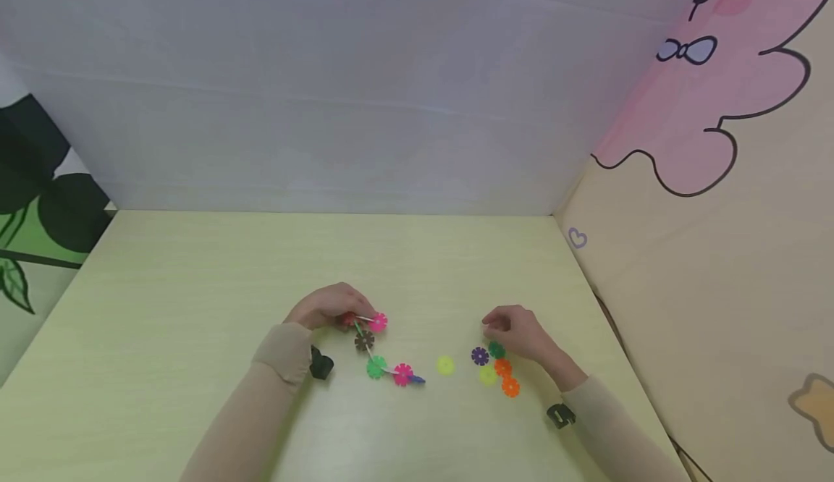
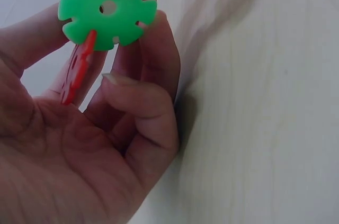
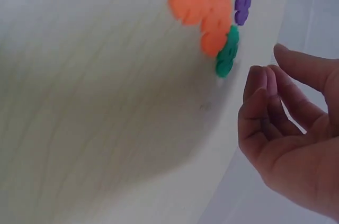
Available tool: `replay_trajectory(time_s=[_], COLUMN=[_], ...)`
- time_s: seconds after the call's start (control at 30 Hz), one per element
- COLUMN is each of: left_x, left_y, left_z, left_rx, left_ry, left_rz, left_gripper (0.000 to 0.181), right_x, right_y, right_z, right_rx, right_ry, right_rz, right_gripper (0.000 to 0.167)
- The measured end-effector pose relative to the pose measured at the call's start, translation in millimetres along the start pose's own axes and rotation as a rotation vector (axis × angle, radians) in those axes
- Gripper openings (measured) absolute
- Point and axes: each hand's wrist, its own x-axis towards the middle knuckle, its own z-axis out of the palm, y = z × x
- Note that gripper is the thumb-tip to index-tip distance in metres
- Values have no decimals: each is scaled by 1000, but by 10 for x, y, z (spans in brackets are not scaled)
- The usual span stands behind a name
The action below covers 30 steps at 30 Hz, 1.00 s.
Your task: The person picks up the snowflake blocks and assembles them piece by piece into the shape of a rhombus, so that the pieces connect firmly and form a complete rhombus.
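My left hand (image 1: 332,305) holds one end of a chain of notched plastic snowflake discs (image 1: 376,367). Pink, red, brown, green and blue discs are slotted together in it, some edge-on. In the left wrist view, a green disc (image 2: 87,7) and a red disc (image 2: 78,70) are in front of the curled fingers; the exact grip point is partly hidden. My right hand (image 1: 517,331) hovers just beyond the loose discs, fingers loosely bent and holding nothing. Nearest to it lie a dark green disc (image 3: 228,53) and a purple disc (image 3: 243,2).
Two orange discs (image 1: 511,386) and a yellow disc (image 1: 488,375) lie in the right-hand cluster. Another yellow disc (image 1: 446,365) lies between cluster and chain. The pale table (image 1: 195,265) meets a white cloth wall (image 1: 326,142) behind and a printed wall at right.
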Motion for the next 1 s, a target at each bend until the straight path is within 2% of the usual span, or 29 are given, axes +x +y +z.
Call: replay_trajectory(time_s=[0.2, 0.43, 1.0], left_x=[-32, -47, -62], left_y=[-7, 4, -7], left_z=[-17, -12, -30], left_rx=[-28, -33, 37], left_ry=[-1, 8, 39], left_rz=[7, 8, 14], left_gripper=[21, 19, 18], right_x=[-110, -154, -104], right_y=[178, 244, 281], right_z=[-54, -65, -20], right_rx=[-76, -125, -84], right_ry=[-63, -59, -68], right_rz=[44, 63, 101], right_gripper=[22, 19, 15])
